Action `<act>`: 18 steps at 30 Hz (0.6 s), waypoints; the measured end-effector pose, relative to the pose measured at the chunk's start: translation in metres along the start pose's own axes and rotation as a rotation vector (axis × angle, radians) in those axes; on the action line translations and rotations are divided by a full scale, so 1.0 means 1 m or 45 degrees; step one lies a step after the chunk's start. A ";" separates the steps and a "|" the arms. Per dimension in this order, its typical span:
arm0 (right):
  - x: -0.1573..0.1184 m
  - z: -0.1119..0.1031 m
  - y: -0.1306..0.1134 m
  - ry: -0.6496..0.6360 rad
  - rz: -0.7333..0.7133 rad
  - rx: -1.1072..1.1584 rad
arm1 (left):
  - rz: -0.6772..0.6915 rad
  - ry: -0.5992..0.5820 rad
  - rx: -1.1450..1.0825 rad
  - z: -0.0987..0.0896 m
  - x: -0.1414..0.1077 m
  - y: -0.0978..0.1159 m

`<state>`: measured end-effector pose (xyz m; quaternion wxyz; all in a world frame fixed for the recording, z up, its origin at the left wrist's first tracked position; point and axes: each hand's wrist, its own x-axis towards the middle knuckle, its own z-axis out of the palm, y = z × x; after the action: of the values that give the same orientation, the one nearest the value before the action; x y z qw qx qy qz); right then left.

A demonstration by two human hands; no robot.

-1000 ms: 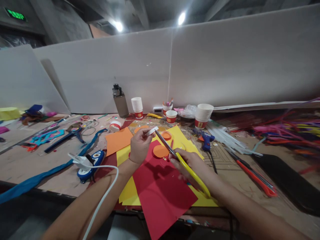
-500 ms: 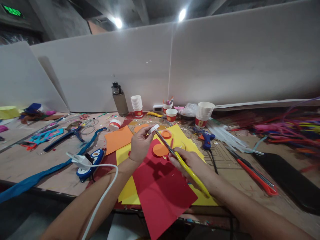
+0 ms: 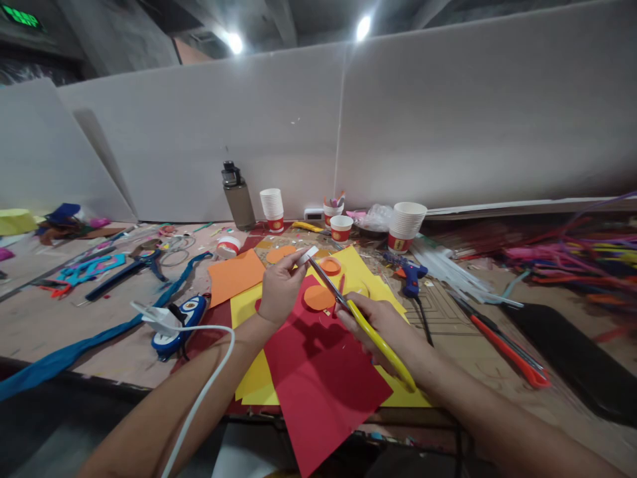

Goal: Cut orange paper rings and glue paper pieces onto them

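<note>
Between the fingertips of my left hand [image 3: 283,285] is a small white piece [image 3: 307,255], held above the paper. My right hand [image 3: 371,322] is closed around scissors with yellow handles [image 3: 381,348]; their blade tips reach the lower edge of the white piece. Beneath both hands lie red paper [image 3: 318,398] and yellow paper [image 3: 256,378]. An orange disc [image 3: 318,298] rests on the red sheet, and a round orange ring-like piece [image 3: 330,266] lies behind it.
Behind stand a bottle [image 3: 239,202], stacked cups [image 3: 272,211] and more cups [image 3: 407,227]. At right are a blue glue gun [image 3: 412,275], a red-handled tool [image 3: 515,355] and a black slab [image 3: 572,358]. A white cable [image 3: 204,392] crosses my left forearm.
</note>
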<state>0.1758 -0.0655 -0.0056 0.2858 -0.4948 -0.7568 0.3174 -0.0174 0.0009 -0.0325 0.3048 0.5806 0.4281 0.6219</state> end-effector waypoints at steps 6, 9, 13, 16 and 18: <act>0.000 0.000 0.003 0.010 0.006 0.007 | -0.024 -0.003 -0.056 0.000 0.000 -0.002; 0.001 0.001 0.004 0.012 0.012 0.022 | -0.048 0.001 -0.069 0.000 0.000 -0.002; 0.000 0.000 0.004 0.005 0.006 0.001 | -0.048 -0.003 -0.044 0.001 -0.001 -0.001; 0.000 -0.001 0.002 -0.019 0.004 -0.043 | -0.043 -0.006 -0.011 0.000 -0.002 0.000; -0.001 -0.003 -0.001 -0.023 0.007 -0.072 | -0.041 -0.011 -0.003 0.000 -0.002 0.000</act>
<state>0.1774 -0.0661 -0.0031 0.2639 -0.5018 -0.7668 0.3010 -0.0170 -0.0006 -0.0333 0.3172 0.5759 0.4355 0.6148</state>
